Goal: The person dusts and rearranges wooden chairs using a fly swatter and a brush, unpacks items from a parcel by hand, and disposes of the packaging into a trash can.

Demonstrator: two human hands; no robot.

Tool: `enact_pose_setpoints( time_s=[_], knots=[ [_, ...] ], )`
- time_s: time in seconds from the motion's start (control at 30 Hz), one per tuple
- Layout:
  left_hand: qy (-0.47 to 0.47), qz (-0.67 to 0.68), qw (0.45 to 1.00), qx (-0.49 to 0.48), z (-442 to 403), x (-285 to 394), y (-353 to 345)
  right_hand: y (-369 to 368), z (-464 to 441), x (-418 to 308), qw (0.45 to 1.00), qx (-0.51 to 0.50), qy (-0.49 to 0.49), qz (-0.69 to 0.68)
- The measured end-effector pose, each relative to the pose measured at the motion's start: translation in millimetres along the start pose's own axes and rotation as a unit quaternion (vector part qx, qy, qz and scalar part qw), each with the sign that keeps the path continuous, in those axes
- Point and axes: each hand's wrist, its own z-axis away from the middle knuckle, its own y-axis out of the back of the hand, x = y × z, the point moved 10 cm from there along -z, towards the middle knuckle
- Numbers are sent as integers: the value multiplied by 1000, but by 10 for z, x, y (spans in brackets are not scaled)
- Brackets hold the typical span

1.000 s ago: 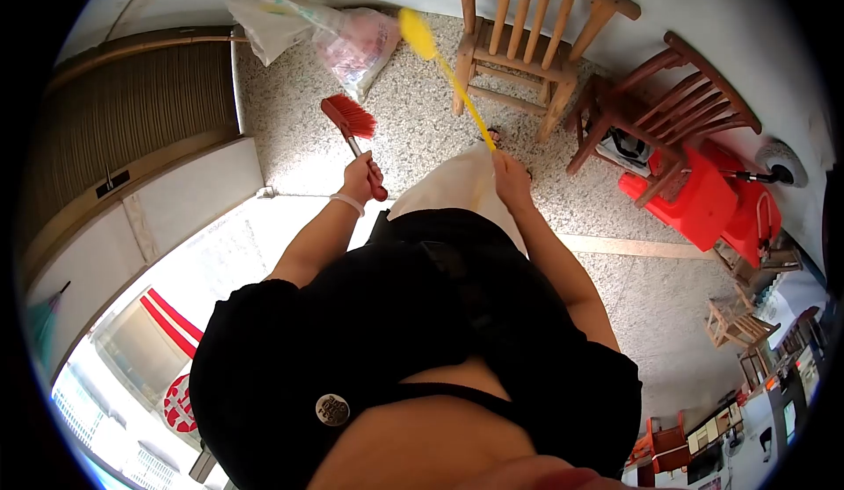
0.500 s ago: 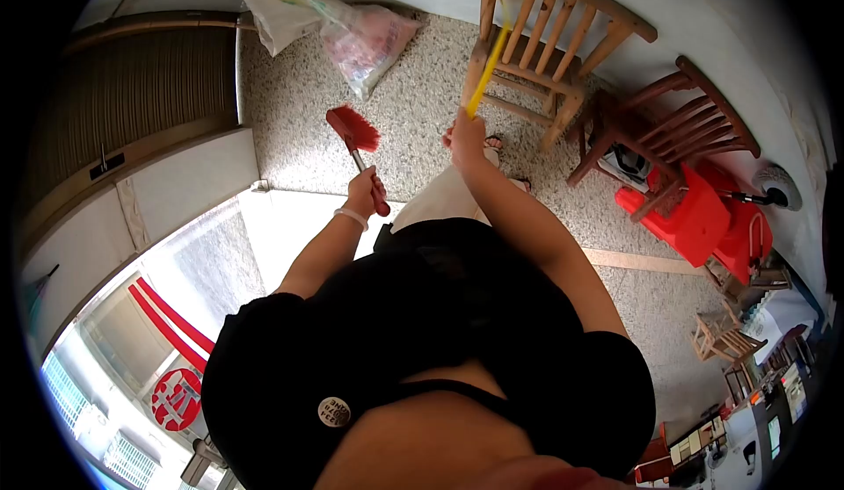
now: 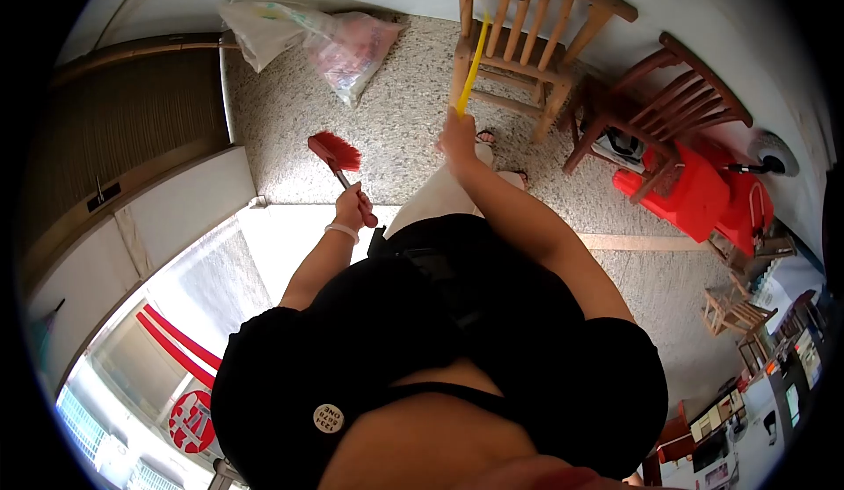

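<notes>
My left hand (image 3: 353,207) is closed around the handle of a small red hand brush (image 3: 336,152). The brush's red bristles point up and to the right, above the speckled floor. Over on the right, my right hand (image 3: 458,141) is wrapped round the lower end of a thin yellow stick (image 3: 473,66). That stick slants upward in front of a wooden chair (image 3: 527,29); whether it touches the chair I cannot tell. Its upper end is hard to make out against the chair's slats.
Plastic bags (image 3: 352,50) lie on the floor by the wall. A dark red chair (image 3: 673,108) and red plastic items (image 3: 686,196) stand at the right. A shuttered cabinet (image 3: 132,130) is on the left. My sandalled feet (image 3: 485,137) show below the wooden chair.
The whole view has shifted slightly, with the bags and chairs now further left. My left hand and the brush sit a little lower and further left. Both hands keep their hold.
</notes>
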Motion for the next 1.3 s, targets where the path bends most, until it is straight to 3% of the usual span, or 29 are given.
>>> enact_pose_setpoints(
  time_s=[0.03,0.1,0.13,0.23,0.27,0.33,0.4,0.43,0.5,0.53,0.6,0.67,0.7,0.73,0.8,0.93,0.97,1.0,1.03,1.13,1.17,1.27,1.3],
  knots=[
    [5,-6,1000,-4,-14,-2,-35,183,-133,115,998,-8,37,44],
    [0,-2,999,-37,-30,53,-201,677,126,230,987,-13,-102,121],
    [-8,7,998,-64,-16,108,-317,1010,-202,441,969,-22,-10,244],
    [-14,114,985,-131,159,316,-799,2028,-49,494,956,5,129,265],
    [-18,157,977,-144,149,400,-972,2275,344,564,989,46,-87,109],
    [-33,222,965,-136,37,572,-1247,2835,625,865,977,119,-175,8],
    [12,289,935,-206,260,677,-1745,3218,703,1204,962,157,-173,-137],
    [2,306,921,-239,457,755,-1993,3195,776,1165,967,161,-146,-131],
    [16,321,910,-261,767,795,-2412,2869,821,1144,982,51,-144,-113],
    [50,296,903,-306,839,738,-2608,2673,1022,885,981,90,-164,-44],
    [120,239,883,-385,997,548,-2878,2426,1094,674,987,49,-137,-73],
    [73,114,927,-349,1045,278,-2858,2258,1130,573,982,18,-121,-147],
    [143,45,940,-307,1062,-5,-2791,2217,1157,458,977,21,-98,-189],
    [134,-72,920,-360,1264,-163,-2812,2165,1219,335,969,25,-78,-232],
    [36,-270,923,-272,1525,-334,-2692,2068,1358,77,959,29,-50,-277],
    [18,-515,776,-364,1813,-885,-2971,1881,1423,-268,949,-22,-19,-313],
    [-43,-586,700,-406,1888,-1027,-3116,1830,1411,-321,944,-50,-11,-327],
    [-125,-634,538,-541,2162,-1255,-3317,1861,1371,-378,935,-47,18,-351],
    [-74,-590,601,-534,2245,-1429,-3344,1872,1357,-478,925,-43,47,-375],
    [-242,-766,399,-443,2650,-1459,-3586,2047,1392,-761,890,7,89,-446],
    [-295,-740,338,-502,2822,-1544,-3699,2177,1406,-781,890,31,123,-438],
    [-335,-795,127,-490,3000,-1637,-3862,2526,1405,-810,883,76,172,-430],
    [-358,-805,100,-463,2842,-1646,-4044,2623,1430,-824,874,88,187,-439]
  ],
)
